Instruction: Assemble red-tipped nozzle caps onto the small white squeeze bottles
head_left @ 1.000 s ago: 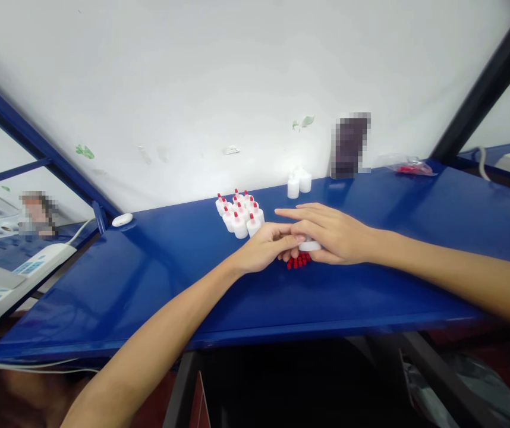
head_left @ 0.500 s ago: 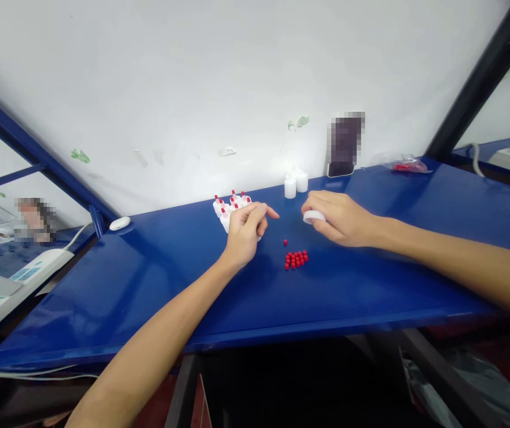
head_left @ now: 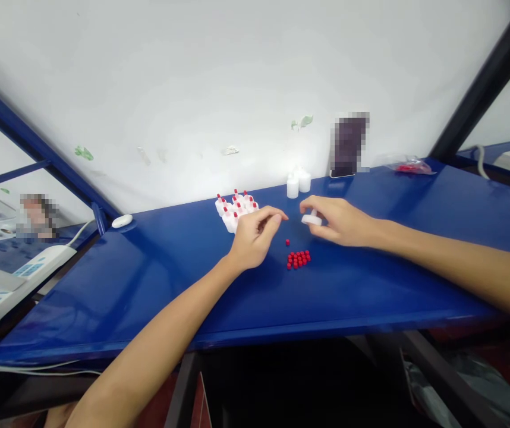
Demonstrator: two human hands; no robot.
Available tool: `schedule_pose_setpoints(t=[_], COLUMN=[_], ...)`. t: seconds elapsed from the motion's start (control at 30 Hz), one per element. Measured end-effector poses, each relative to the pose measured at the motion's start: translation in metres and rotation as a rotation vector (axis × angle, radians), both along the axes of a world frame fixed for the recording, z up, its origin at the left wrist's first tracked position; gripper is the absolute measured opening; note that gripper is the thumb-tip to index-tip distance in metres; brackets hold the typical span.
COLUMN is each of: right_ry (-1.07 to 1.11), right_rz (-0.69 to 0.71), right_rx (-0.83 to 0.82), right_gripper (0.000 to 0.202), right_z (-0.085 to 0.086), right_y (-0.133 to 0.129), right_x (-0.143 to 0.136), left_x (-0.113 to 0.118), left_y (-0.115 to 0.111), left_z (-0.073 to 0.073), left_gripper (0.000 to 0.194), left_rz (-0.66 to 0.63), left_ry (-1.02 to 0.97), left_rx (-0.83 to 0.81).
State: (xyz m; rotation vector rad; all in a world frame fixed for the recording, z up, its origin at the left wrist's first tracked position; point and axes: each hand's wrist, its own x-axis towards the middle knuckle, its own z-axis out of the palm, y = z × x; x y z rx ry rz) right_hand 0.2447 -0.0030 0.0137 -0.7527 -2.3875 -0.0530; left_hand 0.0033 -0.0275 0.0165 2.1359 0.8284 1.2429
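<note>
My right hand (head_left: 333, 220) grips a small white bottle (head_left: 312, 219), which is tilted on its side with its round base toward me; the fingers partly hide it. My left hand (head_left: 257, 235) hovers to the left, its index finger stretched forward, thumb close by and the other fingers curled; nothing shows in it. Just below and between the hands lies a single red cap (head_left: 287, 242), with a cluster of similar red caps (head_left: 298, 260) nearer me. Behind my left hand stand several white bottles with red caps (head_left: 230, 221), partly covered by that hand.
White bottles (head_left: 293, 188) without red caps stand near the wall. A phone (head_left: 348, 145) leans there. On the blue table (head_left: 157, 279) are a white earbud case (head_left: 122, 221) at left and a plastic bag with red pieces (head_left: 409, 167) at back right. A power strip (head_left: 27, 285) lies far left.
My left hand has shifted slightly right, and its thumb has come forward near the index fingertip. The bottle in my right hand has turned a little. The whole view has shifted slightly.
</note>
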Motion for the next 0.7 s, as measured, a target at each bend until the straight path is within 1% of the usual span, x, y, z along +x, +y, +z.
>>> schedule_pose_setpoints(t=[0.07, 0.13, 0.2, 0.27, 0.37, 0.43, 0.47, 0.53, 0.57, 0.6, 0.63, 0.7], right_ry=[0.014, 0.029, 0.033, 0.028, 0.054, 0.112, 0.144, 0.197, 0.211, 0.211, 0.199, 0.146], right_rz=[0.015, 0.05, 0.09, 0.112, 0.115, 0.126, 0.129, 0.119, 0.106, 0.093, 0.086, 0.082], right_rx=[-0.037, -0.056, -0.038, 0.003, 0.051, 0.039, 0.015, -0.07, -0.119, -0.163, -0.196, -0.218], right_gripper=[0.032, 0.039, 0.04, 0.038, 0.032, 0.036, 0.042, 0.057, 0.061, 0.06, 0.054, 0.035], right_z=[-0.002, -0.003, -0.003, -0.003, -0.005, -0.007, -0.008, -0.01, -0.01, -0.01, -0.01, -0.01], right_y=[-0.004, -0.008, -0.013, -0.016, -0.019, -0.021, -0.021, -0.021, -0.02, -0.02, -0.019, -0.015], right_x=[-0.004, -0.009, -0.015, -0.02, -0.027, -0.029, -0.03, -0.029, -0.028, -0.027, -0.026, -0.023], left_x=[0.001, 0.002, 0.003, 0.005, 0.008, 0.006, 0.005, -0.002, -0.006, -0.011, -0.015, -0.024], left_y=[-0.001, -0.003, -0.004, -0.005, -0.006, -0.005, -0.003, 0.001, 0.004, 0.007, 0.01, 0.014], left_z=[0.0, 0.001, 0.001, 0.001, 0.0, 0.002, 0.004, 0.009, 0.013, 0.016, 0.02, 0.024], left_gripper=[0.034, 0.046, 0.061, 0.066, 0.062, 0.057, 0.055, 0.044, 0.037, 0.03, 0.026, 0.025], left_rz=[-0.033, -0.073, -0.119, -0.156, -0.175, -0.121, -0.066, 0.09, 0.174, 0.247, 0.304, 0.361], left_ry=[0.137, 0.274, 0.35, 0.35, 0.301, 0.306, 0.325, 0.375, 0.395, 0.406, 0.406, 0.386], left_rx=[0.061, 0.117, 0.136, 0.128, 0.156, 0.233, 0.289, 0.425, 0.495, 0.553, 0.591, 0.611])
